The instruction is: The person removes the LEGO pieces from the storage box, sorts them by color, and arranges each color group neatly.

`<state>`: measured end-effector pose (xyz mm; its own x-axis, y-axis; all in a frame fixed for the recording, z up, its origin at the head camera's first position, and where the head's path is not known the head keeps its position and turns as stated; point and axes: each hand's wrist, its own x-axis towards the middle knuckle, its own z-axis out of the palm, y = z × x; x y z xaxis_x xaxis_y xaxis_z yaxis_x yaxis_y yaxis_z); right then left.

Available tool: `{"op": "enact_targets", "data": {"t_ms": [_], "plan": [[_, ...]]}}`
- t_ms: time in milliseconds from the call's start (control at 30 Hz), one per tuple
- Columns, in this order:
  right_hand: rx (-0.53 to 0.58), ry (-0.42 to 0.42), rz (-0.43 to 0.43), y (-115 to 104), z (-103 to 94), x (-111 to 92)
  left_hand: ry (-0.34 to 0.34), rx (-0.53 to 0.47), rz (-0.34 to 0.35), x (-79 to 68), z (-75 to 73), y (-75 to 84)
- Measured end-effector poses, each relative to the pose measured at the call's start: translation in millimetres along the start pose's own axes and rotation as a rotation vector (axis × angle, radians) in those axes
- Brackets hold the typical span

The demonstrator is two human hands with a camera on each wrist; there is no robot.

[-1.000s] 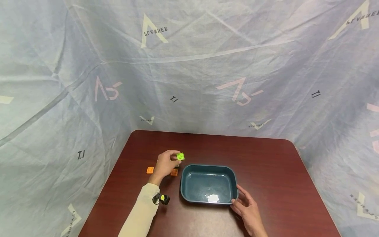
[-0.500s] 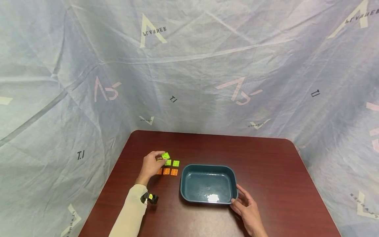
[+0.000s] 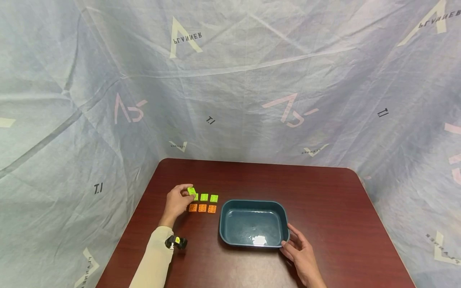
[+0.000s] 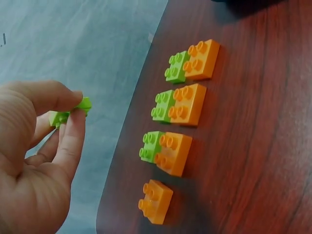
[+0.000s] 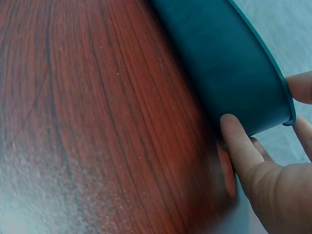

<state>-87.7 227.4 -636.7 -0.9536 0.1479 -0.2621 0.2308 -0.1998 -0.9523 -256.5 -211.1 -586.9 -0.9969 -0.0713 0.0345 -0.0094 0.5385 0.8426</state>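
Observation:
Between thumb and fingers, my left hand (image 3: 176, 203) pinches a green toy brick (image 3: 191, 191), tilted and raised off the table at the left end of a row of green bricks (image 3: 204, 197). Fingers partly cover the held brick in the left wrist view. Nearer to me runs a row of orange bricks (image 3: 202, 208). In the left wrist view its end orange brick (image 4: 155, 201) has no green one beside it; the head view hides that brick behind my hand. My right hand (image 3: 302, 256) grips the near right corner of a teal rectangular basin (image 3: 248, 226), thumb against its outer wall (image 5: 229, 73).
The basin stands on a dark red wooden table (image 3: 317, 192), right of the bricks. Grey printed cloth (image 3: 230, 100) hangs around the table's back and sides. A small black camera (image 3: 176, 241) is strapped to my left wrist.
My left hand has moved left, away from the basin, carrying the green brick to the left end of the rows and tilting it. My right hand and the basin stay put.

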Motion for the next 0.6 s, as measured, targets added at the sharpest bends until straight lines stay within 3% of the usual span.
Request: {"op": "enact_targets", "data": {"t_ms": [333, 600], "plan": [[-0.011, 0.0, -0.001, -0.5, 0.4, -0.1, 0.061, -0.047, -0.033, 3.5, -6.5, -14.1], [-0.012, 0.001, 0.01, -0.8, 1.1, 0.3, 0.014, -0.087, -0.05, 4.3, -14.0, -18.9]]}}
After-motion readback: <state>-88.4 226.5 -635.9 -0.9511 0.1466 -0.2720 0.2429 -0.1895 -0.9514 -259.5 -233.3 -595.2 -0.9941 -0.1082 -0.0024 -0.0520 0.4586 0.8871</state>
